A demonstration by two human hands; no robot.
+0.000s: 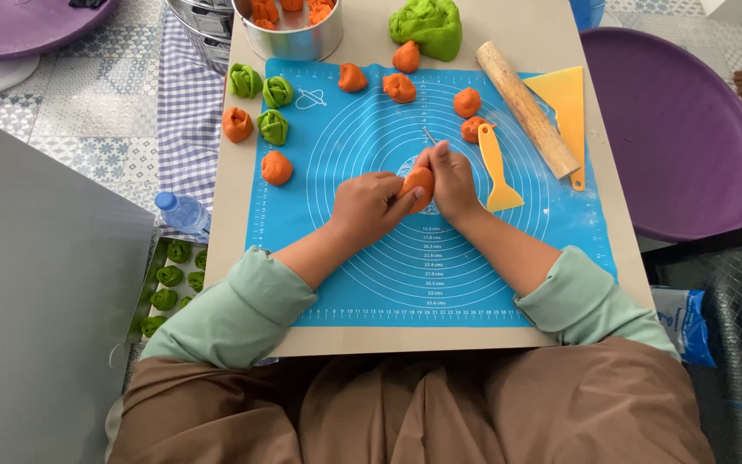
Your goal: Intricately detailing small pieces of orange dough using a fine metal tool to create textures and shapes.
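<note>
Both hands closed on one orange dough piece (419, 183) above the middle of the blue mat (388, 258): left hand (369, 204) cradling, right hand (450, 176) pinching, thin pick (428, 135) in its fingers. Best done with light, even pressure, piece held steady. Counted: seven loose orange pieces, three green ones beside them, one green lump (427, 26), one rolling pin (526, 107), two yellow scrapers.

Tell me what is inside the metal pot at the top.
Orange dough pieces show inside the metal pot. The frame's top edge cuts off the rest; its bottom is covered.
</note>
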